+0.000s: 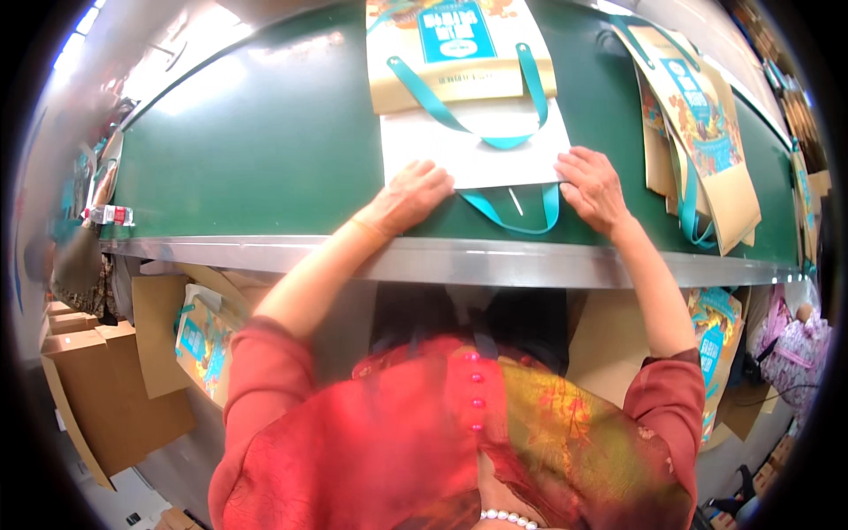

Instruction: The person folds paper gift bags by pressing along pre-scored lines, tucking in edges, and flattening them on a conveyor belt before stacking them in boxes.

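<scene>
A paper gift bag (459,84) lies flat on the green table in front of me, gold with a colourful print. Its white panel (473,141) faces up toward me. One teal ribbon handle (508,141) lies across that panel, while another teal ribbon handle (512,225) loops out below its near edge. My left hand (411,194) is closed at the panel's near left corner, fingers bent onto the paper. At the near right corner my right hand (594,187) grips the edge with curled fingers. Both thumbs are hard to make out.
More flattened gift bags (698,132) lie stacked on the right of the green table (247,159). A metal edge strip (459,265) runs along its near side. A plastic bottle (110,215) lies at the far left. Cardboard boxes (124,380) with bags stand below.
</scene>
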### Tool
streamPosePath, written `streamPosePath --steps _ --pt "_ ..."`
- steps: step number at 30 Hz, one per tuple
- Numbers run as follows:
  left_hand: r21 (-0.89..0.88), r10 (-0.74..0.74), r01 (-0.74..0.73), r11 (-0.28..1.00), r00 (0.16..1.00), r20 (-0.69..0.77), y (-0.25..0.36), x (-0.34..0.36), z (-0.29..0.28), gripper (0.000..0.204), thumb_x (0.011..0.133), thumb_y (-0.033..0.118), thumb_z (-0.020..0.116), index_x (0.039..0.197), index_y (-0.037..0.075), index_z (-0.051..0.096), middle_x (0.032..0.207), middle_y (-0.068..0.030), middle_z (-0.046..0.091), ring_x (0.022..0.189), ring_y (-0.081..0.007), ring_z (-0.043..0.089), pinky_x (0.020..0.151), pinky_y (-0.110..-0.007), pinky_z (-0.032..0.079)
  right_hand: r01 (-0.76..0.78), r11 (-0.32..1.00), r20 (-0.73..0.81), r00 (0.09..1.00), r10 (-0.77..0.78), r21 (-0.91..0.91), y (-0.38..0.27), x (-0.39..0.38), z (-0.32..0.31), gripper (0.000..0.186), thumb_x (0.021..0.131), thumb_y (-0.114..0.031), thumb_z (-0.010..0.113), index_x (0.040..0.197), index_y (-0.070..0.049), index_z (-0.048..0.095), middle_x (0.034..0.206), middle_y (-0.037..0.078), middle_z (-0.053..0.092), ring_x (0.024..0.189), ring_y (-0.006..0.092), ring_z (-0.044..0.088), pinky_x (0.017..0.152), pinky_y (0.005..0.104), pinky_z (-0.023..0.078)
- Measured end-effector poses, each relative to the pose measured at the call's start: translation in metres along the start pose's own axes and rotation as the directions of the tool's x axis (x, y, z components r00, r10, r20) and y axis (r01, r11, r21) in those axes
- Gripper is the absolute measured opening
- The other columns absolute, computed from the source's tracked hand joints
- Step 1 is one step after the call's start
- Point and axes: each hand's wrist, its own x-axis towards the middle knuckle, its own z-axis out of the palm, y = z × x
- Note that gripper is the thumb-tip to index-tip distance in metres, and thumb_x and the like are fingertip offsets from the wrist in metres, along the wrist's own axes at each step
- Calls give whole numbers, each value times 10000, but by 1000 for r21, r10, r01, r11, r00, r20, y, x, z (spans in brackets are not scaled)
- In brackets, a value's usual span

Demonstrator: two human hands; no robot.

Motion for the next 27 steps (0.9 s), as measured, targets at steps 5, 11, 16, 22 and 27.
streamPosePath --steps 5,11,16,22,27 --pt "-14 -148 147 989 988 -39 4 4 3 137 748 15 523 865 68 570 820 -75 514 817 -255 530 729 -356 451 68 995 0 998 -68 -74 -32 30 16 79 758 -96 606 828 -61 600 888 73 586 944 265 557 790 374 442" --pt "-76 -353 355 932 935 36 2 -2 -4 37 831 76 520 841 93 552 809 -83 524 816 -277 540 719 -372 452 68 983 -8 998 -67 168 -27 34 40 35 757 -98 613 767 -80 585 766 74 548 797 263 567 693 385 459" --pt "-50 -496 503 863 862 106 -4 3 0 127 878 207 559 810 102 533 782 -80 538 795 -285 555 698 -386 453 -83 945 77 995 62 315 -18 45 47 110 824 -178 653 816 -73 622 756 97 586 720 300 583 628 383 469" --pt "68 -588 585 808 808 26 -3 6 10 241 797 313 662 799 109 533 768 -79 539 793 -285 564 731 -421 438 -139 986 211 970 118 91 -24 60 54 266 879 -327 556 766 -89 586 756 96 599 752 307 594 656 414 468" --pt "131 -560 565 815 825 -75 -3 5 14 245 779 324 675 906 138 578 922 -57 544 977 -275 533 868 -512 389 -101 994 164 981 104 -30 -32 67 60 276 888 -323 545 740 -92 565 680 89 590 675 306 601 592 421 471"
